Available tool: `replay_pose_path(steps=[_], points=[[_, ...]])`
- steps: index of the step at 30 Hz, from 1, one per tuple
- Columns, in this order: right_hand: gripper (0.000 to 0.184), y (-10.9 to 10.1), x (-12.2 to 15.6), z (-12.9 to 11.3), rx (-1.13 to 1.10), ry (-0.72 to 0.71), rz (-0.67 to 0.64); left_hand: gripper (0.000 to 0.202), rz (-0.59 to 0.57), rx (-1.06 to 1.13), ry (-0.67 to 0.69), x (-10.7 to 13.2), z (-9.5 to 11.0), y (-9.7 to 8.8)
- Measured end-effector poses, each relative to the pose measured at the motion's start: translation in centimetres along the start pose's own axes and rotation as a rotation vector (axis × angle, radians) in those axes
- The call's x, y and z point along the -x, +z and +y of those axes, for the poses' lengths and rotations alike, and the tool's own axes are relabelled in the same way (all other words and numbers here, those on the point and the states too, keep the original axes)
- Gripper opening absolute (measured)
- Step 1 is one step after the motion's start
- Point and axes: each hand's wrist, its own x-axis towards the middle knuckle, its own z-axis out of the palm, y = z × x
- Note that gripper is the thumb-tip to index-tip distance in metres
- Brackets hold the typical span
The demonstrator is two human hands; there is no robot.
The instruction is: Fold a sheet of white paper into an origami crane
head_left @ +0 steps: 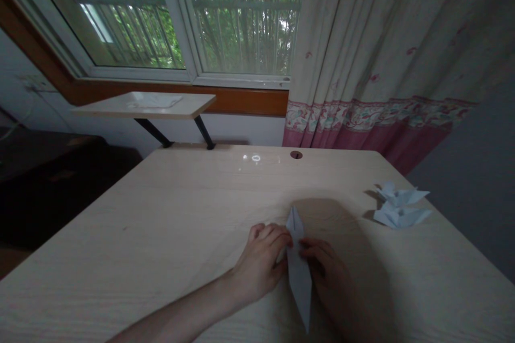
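Observation:
A long, narrow folded piece of white paper (pixel 300 273) lies on the light wooden table (pixel 169 214), pointed at both ends. My left hand (pixel 261 262) presses on its left edge with curled fingers. My right hand (pixel 328 273) holds its right edge with fingers bent, partly in shadow. Both hands pinch the paper near its middle.
Two finished folded paper figures (pixel 400 206) rest near the table's right edge. A small round hole (pixel 296 155) is at the table's far side. A small shelf (pixel 148 104) on black brackets stands behind, under a window. A patterned curtain (pixel 382 64) hangs at the right.

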Motion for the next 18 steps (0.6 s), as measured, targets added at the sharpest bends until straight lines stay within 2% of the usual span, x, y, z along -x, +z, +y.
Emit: replay_pose_path(steps=[9, 12, 18], points=[[0.031, 0.3, -0.3, 0.9, 0.070, -0.133, 0.046, 0.021, 0.071, -0.060, 0.079, -0.2, -0.5, 0.0], [0.028, 0.6, -0.4, 1.3, 0.129, -0.175, 0.030, 0.016, 0.075, -0.072, 0.074, -0.4, -0.4, -0.1], [0.021, 1.4, -0.5, 1.9, 0.280, -0.185, 0.118, 0.017, 0.081, -0.075, 0.060, -0.5, -0.1, -0.2]])
